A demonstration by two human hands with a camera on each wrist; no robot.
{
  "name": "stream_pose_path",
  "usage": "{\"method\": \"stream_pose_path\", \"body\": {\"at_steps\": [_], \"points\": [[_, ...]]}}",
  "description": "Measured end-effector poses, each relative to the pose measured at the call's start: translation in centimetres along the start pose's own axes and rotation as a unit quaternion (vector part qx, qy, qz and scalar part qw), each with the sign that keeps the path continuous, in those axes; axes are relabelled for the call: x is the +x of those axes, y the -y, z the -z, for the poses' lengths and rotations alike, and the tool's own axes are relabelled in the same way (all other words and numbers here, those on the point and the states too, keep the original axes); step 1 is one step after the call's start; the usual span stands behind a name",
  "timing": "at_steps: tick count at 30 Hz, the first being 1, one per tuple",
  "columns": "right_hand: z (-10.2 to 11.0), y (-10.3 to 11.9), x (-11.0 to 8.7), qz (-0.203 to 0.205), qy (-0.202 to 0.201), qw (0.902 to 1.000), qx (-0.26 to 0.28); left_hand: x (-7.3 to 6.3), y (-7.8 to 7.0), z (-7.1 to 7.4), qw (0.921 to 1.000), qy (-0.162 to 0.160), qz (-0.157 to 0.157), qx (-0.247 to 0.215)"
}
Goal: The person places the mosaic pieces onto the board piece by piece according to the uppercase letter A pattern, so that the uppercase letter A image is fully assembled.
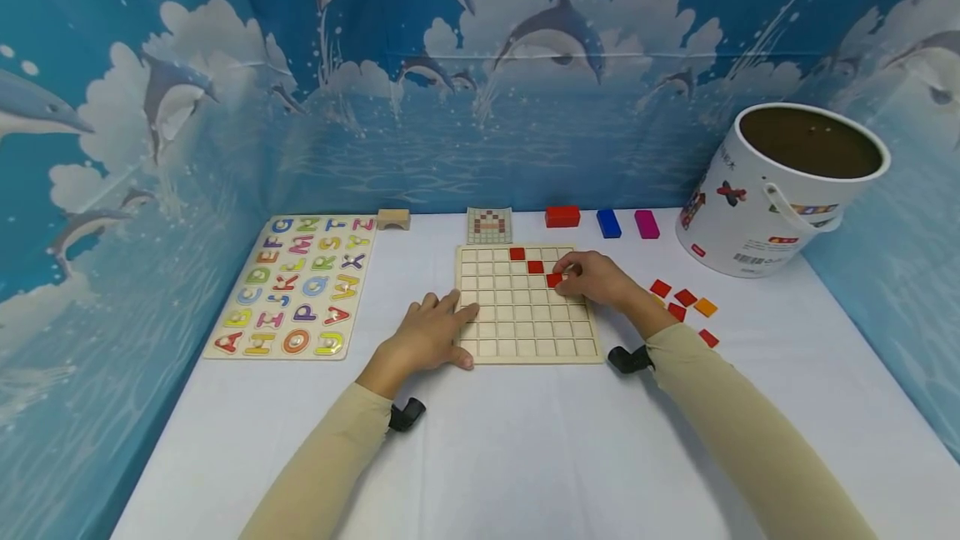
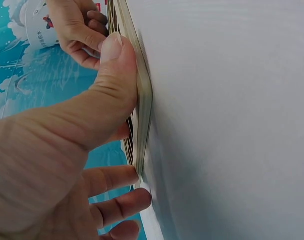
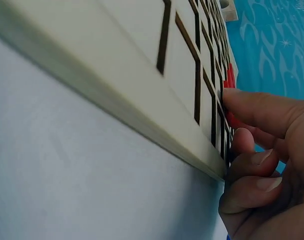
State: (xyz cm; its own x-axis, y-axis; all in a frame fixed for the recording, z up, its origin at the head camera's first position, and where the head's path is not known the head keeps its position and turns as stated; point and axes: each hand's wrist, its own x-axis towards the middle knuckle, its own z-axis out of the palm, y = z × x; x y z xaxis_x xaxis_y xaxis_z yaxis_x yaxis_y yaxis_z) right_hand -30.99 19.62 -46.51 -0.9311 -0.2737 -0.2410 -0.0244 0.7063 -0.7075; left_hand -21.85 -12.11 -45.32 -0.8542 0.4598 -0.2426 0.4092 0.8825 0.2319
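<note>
A wooden grid board (image 1: 521, 329) lies on the white table. My right hand (image 1: 597, 280) is at its upper right, thumb and index finger pinching a red square tile (image 1: 553, 280) at a grid cell; the other fingers curl in the right wrist view. Two more red tiles, one in the top row (image 1: 517, 254) and one a row lower (image 1: 535, 267), make a diagonal with it. My left hand (image 1: 429, 332) rests on the board's left edge with fingers spread, its thumb (image 2: 116, 75) along the near edge. A small pattern card (image 1: 490, 226) lies just behind the board.
Loose red tiles (image 1: 686, 297) and orange tiles (image 1: 705, 307) lie right of the board. Behind stand red (image 1: 562, 217), blue (image 1: 609, 224), magenta (image 1: 647, 224) and plain wooden (image 1: 393, 219) blocks. A white bucket (image 1: 757, 215) is back right, an alphabet board (image 1: 292, 286) left.
</note>
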Motion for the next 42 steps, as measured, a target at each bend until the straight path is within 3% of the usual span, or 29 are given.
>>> {"method": "stream_pose_path", "body": {"at_steps": [6,11,15,22,28,32,42], "points": [[3.3,-2.7,-1.6,-0.020,-0.021,0.9993,0.025,-0.2,-0.1,0.2,0.9999,0.001,0.011,0.001],[7.3,-6.3,-4.6,-0.077,-0.055,0.9939,0.056,-0.1,-0.1,0.1,1.0000,-0.001,0.002,0.000],[9.0,-8.4,-6.3,-0.099,-0.068,0.9890,0.086,-0.2,-0.1,0.1,1.0000,0.001,0.005,-0.004],[9.2,-9.9,-6.8,-0.112,-0.043,0.9895,0.080,-0.2,-0.1,0.0,0.9999,0.005,0.006,0.007],[8.8,-9.9,-6.7,-0.113,-0.018,0.9930,0.027,0.0,-0.2,-0.1,1.0000,0.001,0.003,0.009],[8.5,-9.6,-6.6,-0.109,-0.023,0.9938,-0.002,0.0,-0.3,0.0,1.0000,0.001,0.004,0.007],[8.3,-9.4,-6.6,-0.108,-0.056,0.9923,0.023,-0.1,-0.2,-0.1,1.0000,-0.002,0.000,0.004]]}}
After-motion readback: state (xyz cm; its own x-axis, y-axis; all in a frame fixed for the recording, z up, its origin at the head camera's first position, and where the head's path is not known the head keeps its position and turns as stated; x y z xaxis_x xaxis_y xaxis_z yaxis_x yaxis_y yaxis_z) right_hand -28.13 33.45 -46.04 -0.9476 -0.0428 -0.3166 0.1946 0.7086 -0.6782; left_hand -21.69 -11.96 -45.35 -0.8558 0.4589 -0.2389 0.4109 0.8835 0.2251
